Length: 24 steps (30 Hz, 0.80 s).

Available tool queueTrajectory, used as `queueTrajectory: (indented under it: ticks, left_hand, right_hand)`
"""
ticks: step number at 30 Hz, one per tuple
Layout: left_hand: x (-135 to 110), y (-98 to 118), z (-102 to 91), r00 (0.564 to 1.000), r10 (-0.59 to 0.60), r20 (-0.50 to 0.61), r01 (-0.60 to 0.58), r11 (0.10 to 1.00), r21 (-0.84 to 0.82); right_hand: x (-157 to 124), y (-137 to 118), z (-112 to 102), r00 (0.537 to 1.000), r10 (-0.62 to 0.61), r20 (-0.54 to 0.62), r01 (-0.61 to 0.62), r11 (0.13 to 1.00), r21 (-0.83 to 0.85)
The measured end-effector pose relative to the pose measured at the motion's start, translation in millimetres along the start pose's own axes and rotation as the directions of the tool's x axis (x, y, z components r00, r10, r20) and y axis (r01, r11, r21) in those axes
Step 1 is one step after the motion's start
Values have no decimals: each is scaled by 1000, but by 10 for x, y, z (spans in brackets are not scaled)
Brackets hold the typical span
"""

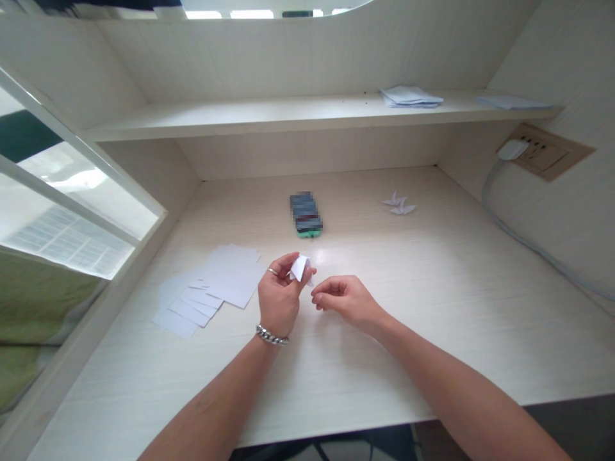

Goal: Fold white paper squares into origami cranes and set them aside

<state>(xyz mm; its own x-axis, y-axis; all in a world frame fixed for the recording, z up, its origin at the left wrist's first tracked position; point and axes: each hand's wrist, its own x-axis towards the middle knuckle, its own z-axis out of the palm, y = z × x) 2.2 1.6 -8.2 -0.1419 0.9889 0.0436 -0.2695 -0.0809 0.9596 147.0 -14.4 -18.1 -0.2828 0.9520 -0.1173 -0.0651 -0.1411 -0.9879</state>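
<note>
My left hand point(280, 296), wearing a ring and a chain bracelet, pinches a small white piece of folded origami paper point(300, 267) between thumb and fingers above the desk. Close on its right is my right hand point(346, 298), with thumb and forefinger pinched together at the paper's lower pointed tip. The exact contact there is small and partly hidden by the fingers. Farther back on the right lie a few small folded paper cranes point(400, 205) with pointed wings.
Loose white paper sheets point(233, 272) overlap on the left of the desk point(432, 256). A phone point(306, 214) with a green edge lies behind my hands. Folded papers point(410, 97) rest on the shelf point(240, 118). From a wall socket point(548, 153), a cable point(519, 237) runs down the right side.
</note>
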Motion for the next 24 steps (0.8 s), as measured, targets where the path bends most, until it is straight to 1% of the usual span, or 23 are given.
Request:
queueTrajectory:
  ticks: [3, 7, 11, 15, 16, 18, 21, 24]
  left_hand:
    - [18, 9, -13, 1000, 0, -11, 0, 1000, -10]
    - [4, 6, 3, 1000, -17, 7, 17, 1000, -3]
    - [-8, 4, 19, 1000, -17, 6, 17, 1000, -11]
    - [10, 4, 9, 1000, -21, 6, 21, 1000, -7]
    - [13, 1, 7, 1000, -28, 12, 28, 1000, -8]
    - [14, -5, 9, 998, -47, 29, 48, 999, -20]
    - [0, -6, 22, 995, -77, 63, 78, 997, -25]
    - [-27, 25, 45, 993, -79, 93, 76, 997, 32]
  right_hand:
    - [9, -12, 5, 1000, 0, -16, 0, 1000, 5]
    - [21, -16, 14, 998, -29, -54, 30, 1000, 10]
    - [11, -6, 23, 998, -52, -41, 52, 998, -23]
    - [0, -15, 11, 999, -38, -29, 37, 999, -30]
    - [-2, -25, 3, 998, -48, -50, 46, 998, -35]
    - [-9, -52, -15, 984, -107, -139, 97, 992, -82]
    - [-26, -99, -36, 933, -232, -276, 185, 965, -184]
    - [-38, -128, -37, 902, -285, -324, 222, 950, -219]
